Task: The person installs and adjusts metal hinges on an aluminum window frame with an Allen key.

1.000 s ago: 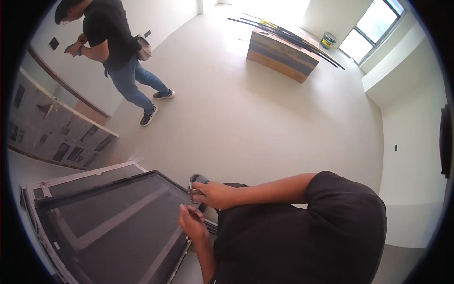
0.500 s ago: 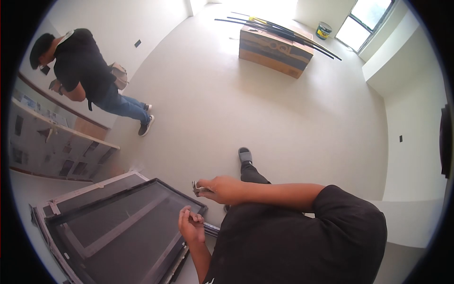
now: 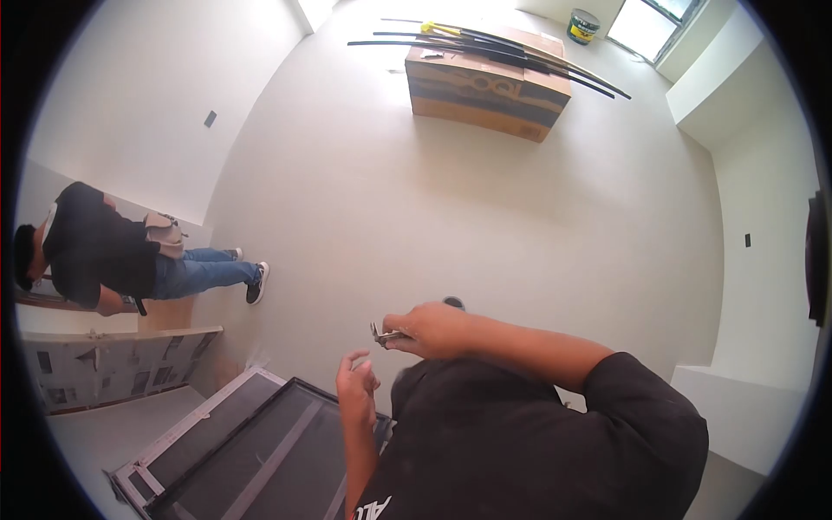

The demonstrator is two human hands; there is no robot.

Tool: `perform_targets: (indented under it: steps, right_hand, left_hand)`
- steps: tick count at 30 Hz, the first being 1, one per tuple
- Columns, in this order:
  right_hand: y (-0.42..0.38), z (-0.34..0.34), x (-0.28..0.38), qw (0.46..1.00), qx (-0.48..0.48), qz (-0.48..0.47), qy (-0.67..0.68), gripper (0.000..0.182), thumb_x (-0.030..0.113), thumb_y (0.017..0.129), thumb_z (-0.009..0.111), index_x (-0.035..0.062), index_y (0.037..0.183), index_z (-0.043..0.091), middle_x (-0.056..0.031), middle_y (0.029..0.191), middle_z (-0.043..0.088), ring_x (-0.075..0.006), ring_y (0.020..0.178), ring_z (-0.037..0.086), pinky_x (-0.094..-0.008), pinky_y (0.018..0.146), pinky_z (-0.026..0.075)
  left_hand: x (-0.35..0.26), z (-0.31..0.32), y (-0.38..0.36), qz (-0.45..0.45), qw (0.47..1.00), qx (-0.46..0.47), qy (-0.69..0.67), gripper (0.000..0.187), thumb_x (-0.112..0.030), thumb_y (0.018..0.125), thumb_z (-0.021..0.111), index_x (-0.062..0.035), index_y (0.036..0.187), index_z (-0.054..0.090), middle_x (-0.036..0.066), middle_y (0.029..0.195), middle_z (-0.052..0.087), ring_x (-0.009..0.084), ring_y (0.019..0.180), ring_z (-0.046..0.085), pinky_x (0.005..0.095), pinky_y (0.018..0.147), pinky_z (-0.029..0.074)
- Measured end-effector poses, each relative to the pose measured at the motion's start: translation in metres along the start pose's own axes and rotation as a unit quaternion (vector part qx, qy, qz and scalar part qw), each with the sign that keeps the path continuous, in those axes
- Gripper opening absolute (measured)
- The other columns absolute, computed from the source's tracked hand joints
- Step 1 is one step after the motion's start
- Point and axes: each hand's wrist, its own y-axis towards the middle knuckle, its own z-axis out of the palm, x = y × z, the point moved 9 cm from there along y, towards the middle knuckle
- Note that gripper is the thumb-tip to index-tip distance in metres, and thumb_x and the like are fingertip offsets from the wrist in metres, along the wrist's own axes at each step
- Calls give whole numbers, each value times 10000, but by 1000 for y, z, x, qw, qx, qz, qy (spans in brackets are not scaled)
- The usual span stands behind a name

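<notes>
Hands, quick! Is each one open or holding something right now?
Left hand: partly open, fingers loosely bent, nothing seen in it.
Right hand: closed on a small metal thing.

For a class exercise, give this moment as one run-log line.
Right hand: holds metal piece | Left hand: near it, fingers bent | Frames: near left hand | Box: bars on top
</notes>
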Motion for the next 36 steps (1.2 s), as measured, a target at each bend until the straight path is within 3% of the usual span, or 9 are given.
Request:
perform_targets:
  steps: [4,5,9,20,24,27,29,33,36]
  right_hand:
    - [29,-90,-36,997,78,-3,-12,260,311,990,642,55,1026,633,-172,749,680,-403,731,651,-512,684,486]
    - [36,-110,-40,998,65,-20,-2,254,305,979,651,52,998,637,-171,741,678,-400,720,648,-507,676,485]
    - [75,-197,-87,997,71,1,39,258,300,957,671,45,979,635,-172,737,677,-391,706,644,-487,665,485]
    - [227,-433,-244,993,3,116,18,347,318,938,683,12,1094,639,-219,945,715,-420,894,672,-476,788,516]
    - [258,-502,-284,990,4,99,104,433,380,985,659,36,1246,632,-166,1002,733,-341,959,696,-434,867,527]
    - [285,-542,-347,957,48,139,252,606,491,1003,648,50,1409,560,-107,1030,740,-196,975,698,-380,885,539]
    - [312,-585,-410,934,18,189,303,561,413,1011,654,73,1441,539,-93,1031,733,-189,939,697,-343,829,543]
    - [376,-647,-588,928,-45,296,223,673,348,996,657,71,1555,406,-141,1005,747,-186,868,714,-336,801,574]
    - [420,-680,-727,939,-45,338,36,733,289,983,641,134,1617,307,-177,1053,745,-260,937,718,-421,887,567]
  left_hand:
    - [-53,113,67,29,963,136,230,410,-104,924,697,-13,1306,580,-101,714,378,34,639,341,227,604,285]
    - [-68,137,80,54,952,161,256,288,-170,957,723,-15,1194,668,-108,736,440,17,673,361,229,602,281]
    - [-91,195,166,37,942,172,284,339,-304,1021,683,4,1150,745,-6,919,720,73,846,586,254,773,474]
    - [-186,342,454,-40,937,244,247,253,-217,1020,667,1,1107,762,-8,911,722,60,879,596,248,808,484]
    - [-236,384,496,-55,937,255,231,252,-201,1009,674,34,1076,740,-10,905,717,64,875,598,244,801,477]
    - [-244,379,519,-46,939,204,273,235,-192,995,685,34,1043,733,-7,880,708,55,818,572,235,736,450]
    - [-228,355,535,-63,976,87,192,209,-188,984,692,17,979,732,-4,851,689,42,732,511,230,658,395]
    - [-211,345,512,-39,990,-94,99,232,-194,979,694,36,973,723,-11,785,645,39,624,421,225,581,322]
    - [-198,349,470,-47,961,-273,-7,245,-203,977,700,41,997,715,-11,759,629,44,600,430,224,565,333]
